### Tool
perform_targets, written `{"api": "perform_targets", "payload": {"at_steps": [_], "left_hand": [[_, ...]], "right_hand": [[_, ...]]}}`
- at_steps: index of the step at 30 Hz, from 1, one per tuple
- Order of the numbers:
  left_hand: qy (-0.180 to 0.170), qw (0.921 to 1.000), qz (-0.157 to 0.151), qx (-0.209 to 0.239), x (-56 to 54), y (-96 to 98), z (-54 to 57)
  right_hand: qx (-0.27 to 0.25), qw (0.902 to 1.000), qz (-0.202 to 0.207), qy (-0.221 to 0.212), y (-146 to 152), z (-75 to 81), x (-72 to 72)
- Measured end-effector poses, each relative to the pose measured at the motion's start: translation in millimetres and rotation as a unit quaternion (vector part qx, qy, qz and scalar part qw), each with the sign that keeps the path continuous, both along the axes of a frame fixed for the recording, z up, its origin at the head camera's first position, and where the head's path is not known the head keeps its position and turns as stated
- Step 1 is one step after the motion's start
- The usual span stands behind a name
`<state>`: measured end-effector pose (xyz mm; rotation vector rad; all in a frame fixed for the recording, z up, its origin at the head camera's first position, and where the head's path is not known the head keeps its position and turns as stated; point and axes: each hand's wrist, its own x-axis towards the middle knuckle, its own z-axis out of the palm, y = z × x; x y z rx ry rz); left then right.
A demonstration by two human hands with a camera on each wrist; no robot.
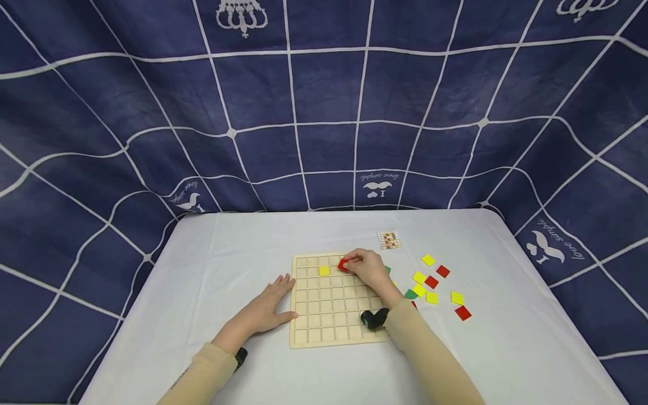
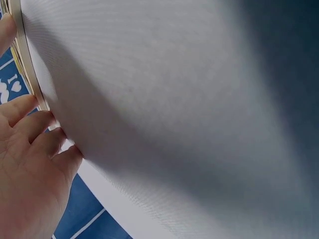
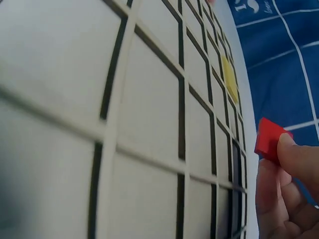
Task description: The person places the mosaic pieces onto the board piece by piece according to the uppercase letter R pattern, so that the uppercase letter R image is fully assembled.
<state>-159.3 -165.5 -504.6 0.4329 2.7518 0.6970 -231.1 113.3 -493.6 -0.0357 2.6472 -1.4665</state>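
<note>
A wooden grid board (image 1: pixel 328 322) lies on the white table, with one yellow tile (image 1: pixel 324 271) in a cell of its second row from the far edge. Over the board's far part, my right hand (image 1: pixel 368 268) pinches a red square tile (image 1: pixel 343 265) between thumb and fingers. In the right wrist view that red tile (image 3: pixel 269 140) is tilted, close above the grid. My left hand (image 1: pixel 265 306) rests at the board's left edge, fingers and thumb extended and touching the rim. The left wrist view shows its fingertips (image 2: pixel 44 118) along the board's side.
Loose yellow tiles (image 1: pixel 457 298), red tiles (image 1: pixel 463 313) and green tiles (image 1: pixel 410 294) lie scattered right of the board, some partly hidden by the right arm. A small pattern card (image 1: pixel 389 239) lies beyond the board. A dark blue curtain (image 1: pixel 329 101) surrounds the table.
</note>
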Motion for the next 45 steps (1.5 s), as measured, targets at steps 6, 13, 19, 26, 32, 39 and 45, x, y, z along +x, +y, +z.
{"api": "perform_targets", "payload": {"at_steps": [6, 13, 19, 26, 32, 39, 45], "left_hand": [[0.005, 1.0, -0.004, 0.004, 1.0, 1.7, -0.5], [0.008, 1.0, -0.003, -0.001, 1.5, 1.6, 0.3], [0.008, 1.0, -0.002, -0.001, 1.1, 2.0, -0.4], [0.007, 1.0, -0.001, 0.0, 1.1, 2.1, 1.9], [0.006, 1.0, -0.004, 0.001, 2.6, 2.1, 4.9], [0.007, 0.9999, -0.007, 0.004, 2.0, 1.3, 4.0], [0.006, 0.9999, -0.007, 0.005, 1.4, 0.4, 2.2]], "right_hand": [[0.03, 0.9992, 0.023, 0.014, -11, -4.1, -0.9], [0.046, 0.9977, 0.042, 0.025, -17, -5.0, -2.1], [0.07, 0.9948, 0.055, 0.05, -19, -5.8, -4.4], [0.116, 0.9884, 0.07, 0.069, -22, -5.2, -5.5], [0.103, 0.9906, 0.068, 0.059, -19, -2.3, -1.4], [0.031, 0.998, 0.0, 0.056, 9, 9.7, 4.9], [0.018, 0.9986, -0.042, 0.027, 53, 13.7, 6.0]]}}
